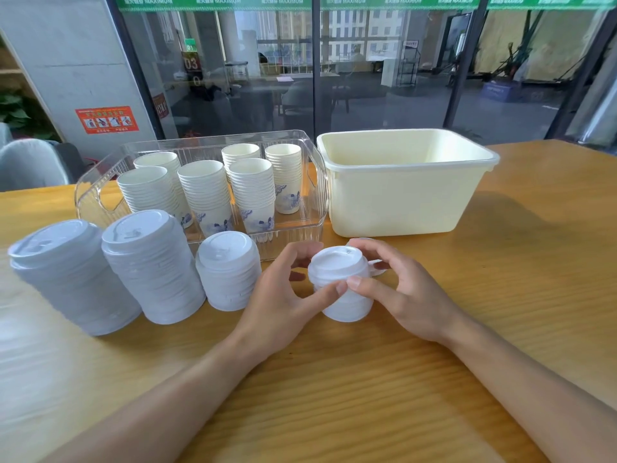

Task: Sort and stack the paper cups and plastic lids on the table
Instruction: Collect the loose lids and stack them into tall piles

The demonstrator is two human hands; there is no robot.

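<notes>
- Four stacks of plastic lids stand on the wooden table (334, 379): a tall lid stack (71, 279) far out at 9 o'clock, a second lid stack (153, 267) just right of it and touching it, a shorter third lid stack (228, 272) next along, and a small lid stack (342, 285) between the hands at the centre.
- One loose lid (379, 267) peeks out behind the small stack, at its 2 o'clock, mostly hidden by fingers.
- Six stacks of paper cups (207, 192) stand upright in one clear tray (100, 182) at 11 o'clock; the lowest cups show a blue print.
- One cream tub (407, 182) sits at 1 o'clock, touching or just beside the tray's right wall; nothing can be seen inside it from this angle.
- The left hand (283, 299) reaches in from 7 o'clock, fingers curled round the left side of the small stack, thumb tip pressed on its front.
- The right hand (400, 295) comes from 5 o'clock, thumb on the front of the same stack, fingers curved over its back and right side; both hands hold it between them.
- The two thumbs nearly meet on the stack's front.
- The small stack stands close to the third stack, with the left hand filling the gap.
- Bare tabletop runs wide at 3 o'clock, right of the tub and hands, and along the near edge from 5 to 8 o'clock under the forearms.
- The tray's front wall lies just behind the fingers at 12 o'clock.
</notes>
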